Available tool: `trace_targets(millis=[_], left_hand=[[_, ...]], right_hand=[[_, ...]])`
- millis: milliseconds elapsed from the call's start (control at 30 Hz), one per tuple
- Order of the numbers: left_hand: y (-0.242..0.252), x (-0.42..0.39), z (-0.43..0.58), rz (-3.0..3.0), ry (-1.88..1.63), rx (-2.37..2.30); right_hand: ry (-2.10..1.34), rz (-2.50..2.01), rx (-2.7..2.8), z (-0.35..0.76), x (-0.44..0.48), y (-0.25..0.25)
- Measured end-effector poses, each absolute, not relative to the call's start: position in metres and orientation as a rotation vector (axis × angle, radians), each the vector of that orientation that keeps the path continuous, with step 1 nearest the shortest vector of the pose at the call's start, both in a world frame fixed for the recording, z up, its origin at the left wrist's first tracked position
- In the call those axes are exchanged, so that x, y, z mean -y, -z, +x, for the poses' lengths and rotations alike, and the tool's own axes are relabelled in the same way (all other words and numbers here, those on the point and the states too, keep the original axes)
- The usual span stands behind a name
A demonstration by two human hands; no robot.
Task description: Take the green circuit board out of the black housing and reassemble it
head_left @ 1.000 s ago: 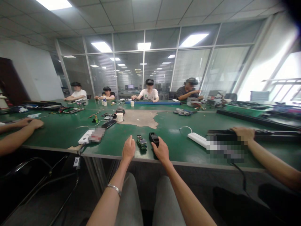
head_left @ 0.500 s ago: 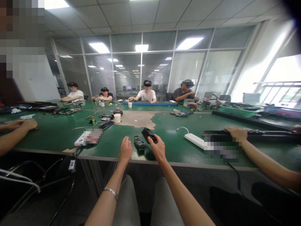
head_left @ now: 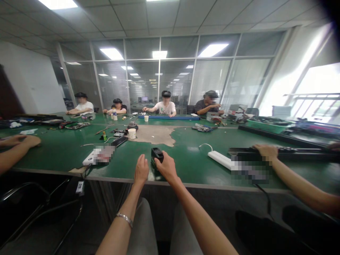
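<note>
Two hands of mine at the near edge, one black box in play. Far left, a co-worker's hand (head_left: 30, 141) lay curled on the green table (head_left: 186, 185), well apart from mine. Next along sat a white power strip (head_left: 89, 161), partly under a pixelated patch, so I couldn't tell what was on it. Farther out, a paper cup (head_left: 132, 133) stood on the worn bare patch of the tabletop.

My left hand (head_left: 141, 170) was empty, fingers up and loosely together, pinching nothing. Just right of it, my right hand (head_left: 166, 166) pinched the near end of a black box (head_left: 157, 154) between thumb and fingers. The box lay straight ahead of that hand, its long axis running away from me toward the far side of the table, tilted up at the far end as far as I could tell. Right hand was the nearer one, touching it; left hand sat just beside, not touching.

Farther right, a second white power strip (head_left: 219, 159) lay on the table. Past it, a second co-worker's hand (head_left: 262, 151) rested on a long black rail (head_left: 281, 150).
</note>
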State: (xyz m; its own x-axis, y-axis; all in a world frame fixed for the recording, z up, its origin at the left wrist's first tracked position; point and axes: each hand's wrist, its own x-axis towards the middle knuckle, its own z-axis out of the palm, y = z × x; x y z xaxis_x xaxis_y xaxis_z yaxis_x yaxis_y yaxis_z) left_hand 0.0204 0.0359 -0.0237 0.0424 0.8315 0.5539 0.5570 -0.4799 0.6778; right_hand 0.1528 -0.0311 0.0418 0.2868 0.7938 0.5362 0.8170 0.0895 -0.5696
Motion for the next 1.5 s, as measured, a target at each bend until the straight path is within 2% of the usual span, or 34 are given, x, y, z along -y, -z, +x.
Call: trace_targets(millis=[333, 667, 1033, 1500], left_hand=[[0.024, -0.036, 0.019, 2.066, -1.378, -1.416], [0.018, -0.03, 0.018, 2.101, -1.327, -1.393], [0.013, -0.023, 0.018, 2.085, -1.284, -1.388], [0.012, -0.023, 0.018, 2.066, -1.311, -1.369]], right_hand=[[0.047, -1.764, 1.575, 0.148, 0.035, -0.021], [0.044, -1.645, 1.593, 0.151, 0.029, -0.002], [0.047, -1.55, 1.323, 0.177, 0.028, -0.045], [0.15, -1.732, 1.36, 0.228, 0.021, 0.018]])
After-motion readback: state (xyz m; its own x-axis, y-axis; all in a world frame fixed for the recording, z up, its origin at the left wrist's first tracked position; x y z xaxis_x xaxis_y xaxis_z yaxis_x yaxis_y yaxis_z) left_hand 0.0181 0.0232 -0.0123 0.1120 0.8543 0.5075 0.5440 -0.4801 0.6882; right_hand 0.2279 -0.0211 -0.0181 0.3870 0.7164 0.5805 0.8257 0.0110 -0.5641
